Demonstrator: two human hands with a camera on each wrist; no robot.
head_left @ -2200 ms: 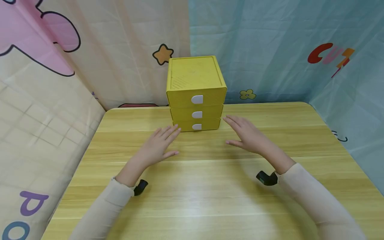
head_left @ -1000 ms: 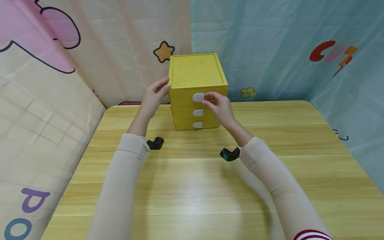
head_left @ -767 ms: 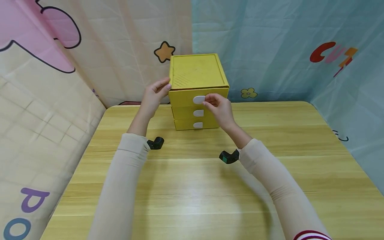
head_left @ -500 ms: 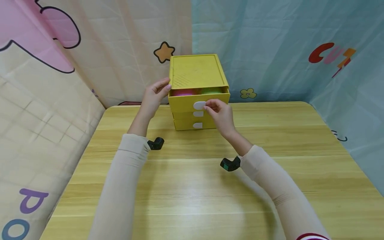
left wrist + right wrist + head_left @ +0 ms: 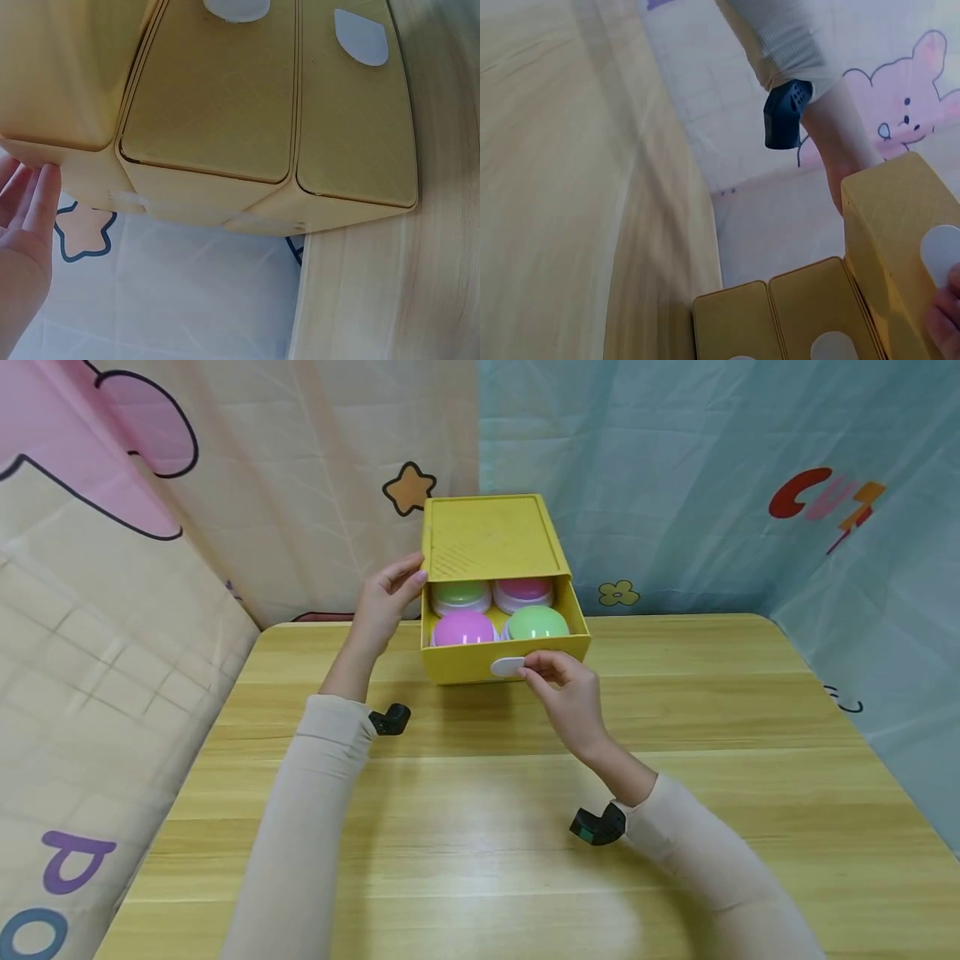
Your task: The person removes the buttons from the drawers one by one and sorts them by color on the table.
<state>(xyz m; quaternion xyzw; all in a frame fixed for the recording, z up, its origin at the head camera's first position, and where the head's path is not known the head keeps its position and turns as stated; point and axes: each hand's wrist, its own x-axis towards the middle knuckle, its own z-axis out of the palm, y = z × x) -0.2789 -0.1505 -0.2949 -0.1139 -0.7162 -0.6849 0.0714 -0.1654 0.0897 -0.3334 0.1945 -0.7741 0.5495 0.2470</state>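
A yellow drawer cabinet (image 5: 491,535) stands at the back of the table, its top drawer (image 5: 465,666) pulled well out. My right hand (image 5: 573,703) pinches that drawer's white handle (image 5: 506,667) between thumb and fingers. Against the cabinet's upper left side rests my left hand (image 5: 380,610); in the left wrist view its fingers (image 5: 43,199) lie fairly straight on the side wall. Inside the drawer sit several round domed things with white bases, among them a pink one (image 5: 463,627) and a light green one (image 5: 537,622). The head view hides the two lower drawers, but the left wrist view shows them closed.
The wooden table (image 5: 480,827) spreads in front of the cabinet. A printed curtain (image 5: 675,485) hangs close behind it and along both sides. Black wrist cameras (image 5: 390,719) jut inward from both sleeves.
Both hands have come to the cabinet from above the table. The right hand has gripped the top handle and drawn the drawer toward me, exposing the domed things. The left hand has stayed against the side since.
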